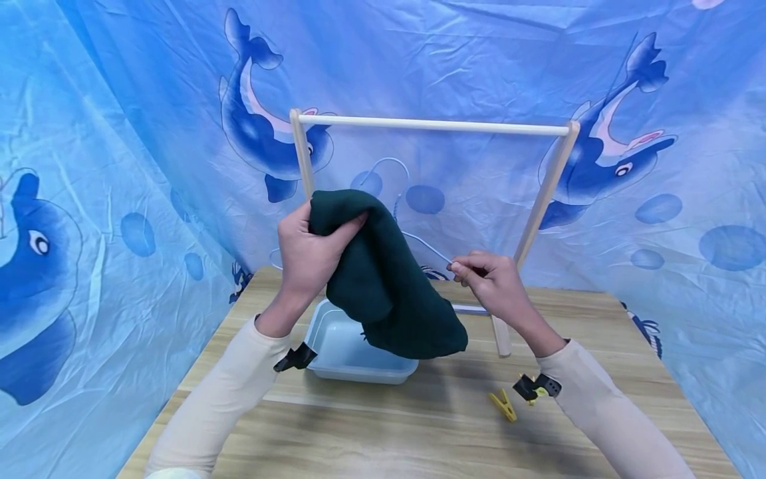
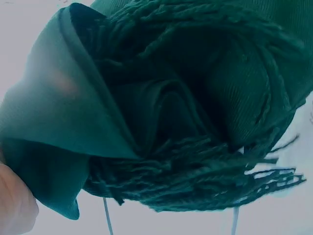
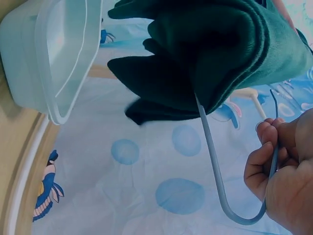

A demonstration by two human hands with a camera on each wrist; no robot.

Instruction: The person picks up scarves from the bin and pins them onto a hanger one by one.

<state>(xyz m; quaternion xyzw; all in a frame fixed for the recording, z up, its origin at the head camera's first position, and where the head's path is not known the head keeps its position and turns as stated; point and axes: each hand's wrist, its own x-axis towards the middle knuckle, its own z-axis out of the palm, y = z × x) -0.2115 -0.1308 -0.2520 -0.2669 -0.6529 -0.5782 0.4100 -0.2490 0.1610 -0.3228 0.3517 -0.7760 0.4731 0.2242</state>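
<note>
A dark green scarf (image 1: 413, 313) with fringed ends hangs folded from my left hand (image 1: 308, 249), which grips its upper part between thumb and fingers. In the left wrist view, the scarf's fringe (image 2: 195, 181) dangles below its folds. Behind the cloth is a light blue wire hanger (image 1: 427, 245), its hook showing above. My right hand (image 1: 493, 283) pinches the hanger's right end. In the right wrist view, the hanger's lower wire (image 3: 212, 161) runs up to the scarf's folds, and fingers (image 3: 266, 152) curl around its bent end. The scarf covers the hanger's middle.
Below the scarf, a pale blue plastic basin (image 1: 362, 374) stands on the wooden table (image 1: 335, 439). A rack with a white bar (image 1: 431, 124) rises behind the hands. One yellow clothespin (image 1: 504, 406) lies at front right; another yellow piece is partly hidden by the right wrist's strap.
</note>
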